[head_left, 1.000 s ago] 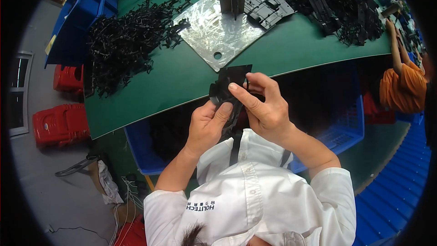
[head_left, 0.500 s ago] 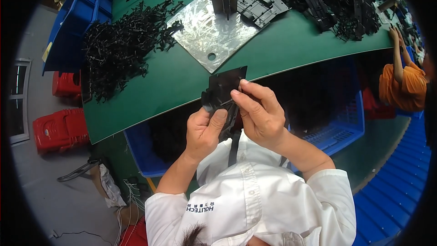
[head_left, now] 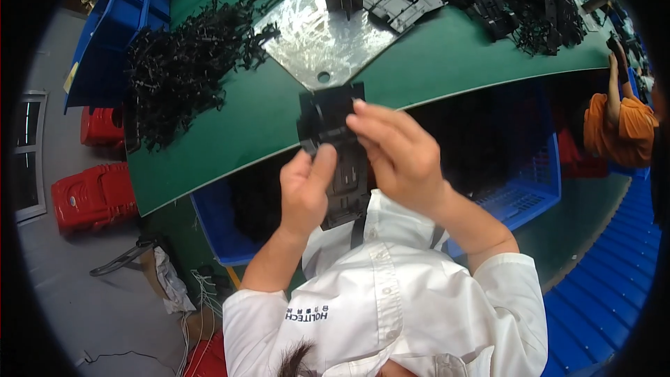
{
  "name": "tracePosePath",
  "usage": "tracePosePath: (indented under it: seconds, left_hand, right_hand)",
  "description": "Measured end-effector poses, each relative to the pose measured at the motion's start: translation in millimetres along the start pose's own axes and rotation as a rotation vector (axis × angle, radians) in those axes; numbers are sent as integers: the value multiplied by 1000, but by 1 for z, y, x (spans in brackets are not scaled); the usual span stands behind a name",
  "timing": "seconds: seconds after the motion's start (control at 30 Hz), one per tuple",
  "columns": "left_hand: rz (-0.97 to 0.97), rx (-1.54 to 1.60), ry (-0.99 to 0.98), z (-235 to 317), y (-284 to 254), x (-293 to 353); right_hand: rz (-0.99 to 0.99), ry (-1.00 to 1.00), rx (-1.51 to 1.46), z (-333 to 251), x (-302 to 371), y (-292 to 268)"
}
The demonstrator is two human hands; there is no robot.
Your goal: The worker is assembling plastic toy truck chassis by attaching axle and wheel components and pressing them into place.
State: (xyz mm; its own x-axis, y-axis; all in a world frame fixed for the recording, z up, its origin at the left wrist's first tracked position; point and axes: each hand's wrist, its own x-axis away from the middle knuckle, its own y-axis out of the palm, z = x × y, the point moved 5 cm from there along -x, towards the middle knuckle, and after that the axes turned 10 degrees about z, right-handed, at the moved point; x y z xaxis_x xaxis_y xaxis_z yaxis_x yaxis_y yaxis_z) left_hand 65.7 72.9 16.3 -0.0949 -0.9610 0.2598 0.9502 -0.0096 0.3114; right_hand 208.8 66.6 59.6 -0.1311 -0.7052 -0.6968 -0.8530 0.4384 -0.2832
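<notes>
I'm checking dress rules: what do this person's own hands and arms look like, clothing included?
The left hand and right hand show no gloves, and no watch is visible. The forearms are uncovered below loose, short white sleeves. Blur hides finer detail on the fingers.

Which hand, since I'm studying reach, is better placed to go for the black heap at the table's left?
Left, probably: the left hand is nearer the black heap, with the right hand farther across. Both seem to be on the black part, so the left might need freeing first.
</notes>
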Motion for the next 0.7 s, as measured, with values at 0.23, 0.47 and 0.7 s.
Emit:
tracePosePath:
  seconds: [0.23, 0.47, 0.7]
  left_hand:
    - [-66, 187, -293, 8, 9, -12]
    - [-94, 147, -328, 7, 9, -9]
    - [-50, 86, -270, 5, 6, -7]
  right_hand:
    - [-235, 287, -205, 21, -20, 0]
    - [-199, 240, -256, 26, -19, 1]
    - [-170, 156, -218, 26, -13, 0]
